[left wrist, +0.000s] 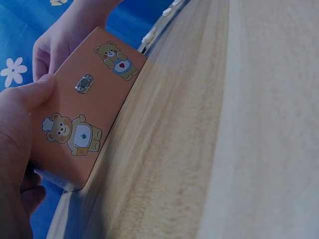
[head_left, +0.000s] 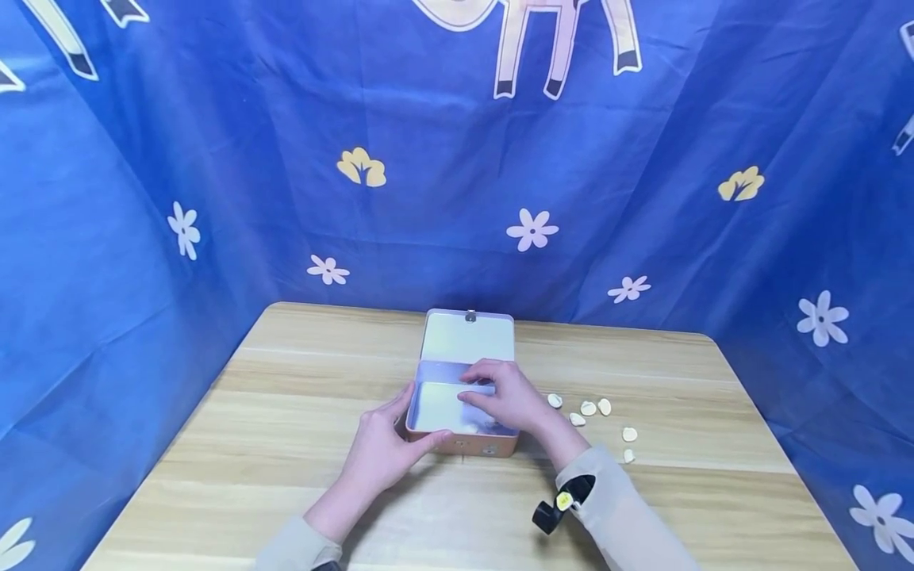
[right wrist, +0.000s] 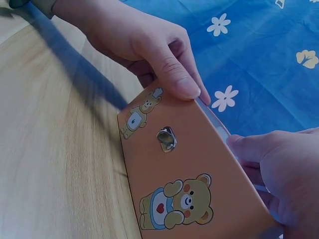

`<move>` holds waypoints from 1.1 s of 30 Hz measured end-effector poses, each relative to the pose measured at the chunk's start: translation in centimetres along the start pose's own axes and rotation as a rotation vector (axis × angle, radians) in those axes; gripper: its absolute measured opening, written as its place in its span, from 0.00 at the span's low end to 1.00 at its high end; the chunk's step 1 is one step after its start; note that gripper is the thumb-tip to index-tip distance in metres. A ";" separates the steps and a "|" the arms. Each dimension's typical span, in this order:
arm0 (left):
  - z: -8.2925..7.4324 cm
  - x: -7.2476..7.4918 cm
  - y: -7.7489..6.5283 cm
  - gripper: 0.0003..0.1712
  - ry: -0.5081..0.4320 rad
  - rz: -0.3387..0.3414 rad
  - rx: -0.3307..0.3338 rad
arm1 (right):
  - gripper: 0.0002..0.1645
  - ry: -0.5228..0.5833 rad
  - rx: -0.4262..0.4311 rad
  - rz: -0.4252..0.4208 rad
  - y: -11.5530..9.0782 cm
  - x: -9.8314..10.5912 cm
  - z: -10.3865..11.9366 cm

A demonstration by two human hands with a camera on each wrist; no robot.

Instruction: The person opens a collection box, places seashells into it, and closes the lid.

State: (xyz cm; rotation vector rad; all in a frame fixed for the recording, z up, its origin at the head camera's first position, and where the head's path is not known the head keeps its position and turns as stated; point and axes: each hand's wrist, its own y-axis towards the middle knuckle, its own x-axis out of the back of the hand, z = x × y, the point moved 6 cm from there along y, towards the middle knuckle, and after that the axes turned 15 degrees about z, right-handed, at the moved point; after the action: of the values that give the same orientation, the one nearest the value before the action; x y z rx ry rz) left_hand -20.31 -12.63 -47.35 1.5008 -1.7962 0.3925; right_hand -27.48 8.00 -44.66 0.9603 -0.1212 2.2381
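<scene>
An orange tin box [left wrist: 65,107] with bear pictures and a metal clasp stands on the table, its hinged lid [head_left: 467,337] raised at the back. My left hand [head_left: 382,448] grips its left front corner, thumb along the front rim and fingers round the side. Over the pale interior reaches my right hand [head_left: 503,395], thumb and forefinger bent with a gap between them where nothing shows. From the right wrist view, some of the right hand's [right wrist: 294,172] fingers are hidden behind the box wall. Several small white shell-like pieces [head_left: 588,408] lie right of the box.
The wooden table [head_left: 300,357] has rounded back corners. A blue patterned cloth [head_left: 435,198] hangs behind it and along both sides. On the right wrist sits a black camera mount [head_left: 564,503].
</scene>
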 end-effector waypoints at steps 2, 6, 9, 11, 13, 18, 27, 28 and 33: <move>0.0 0.0 -0.1 0.61 0.000 -0.004 -0.003 | 0.14 0.004 0.010 -0.013 -0.2 0.2 0.2; -0.1 0.0 -0.2 0.62 -0.004 -0.014 -0.018 | 0.14 -0.005 0.019 -0.056 -0.9 1.0 0.7; -0.1 -0.1 -0.2 0.62 -0.011 -0.012 -0.021 | 0.14 -0.014 0.029 -0.096 -1.7 1.9 1.1; -0.1 -0.1 -0.2 0.63 -0.011 -0.009 -0.017 | 0.13 -0.015 0.027 -0.122 -2.4 2.7 1.3; -0.1 -0.2 -0.2 0.64 -0.012 -0.003 -0.013 | 0.13 -0.014 0.023 -0.147 -3.1 3.5 1.3; 0.1 -0.2 -0.2 0.65 -0.017 -0.001 -0.007 | 0.13 -0.034 -0.058 -0.204 -5.1 5.8 0.4; 0.0 0.0 0.0 0.65 -0.025 0.010 -0.005 | 0.13 -0.055 -0.190 -0.233 -8.5 8.4 -3.5; 0.0 0.0 0.0 0.65 -0.027 0.010 -0.007 | 0.13 -0.057 -0.203 -0.232 -8.8 8.5 -4.0; -0.1 0.1 0.1 0.64 -0.022 0.001 -0.016 | 0.12 -0.048 -0.237 -0.219 -10.0 8.6 -5.9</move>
State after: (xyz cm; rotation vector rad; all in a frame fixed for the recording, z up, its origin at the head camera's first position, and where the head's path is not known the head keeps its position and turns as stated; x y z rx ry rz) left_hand -20.39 -12.62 -47.19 1.4989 -1.8130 0.3625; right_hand -29.01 22.32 -44.91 0.8553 -0.2828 1.9512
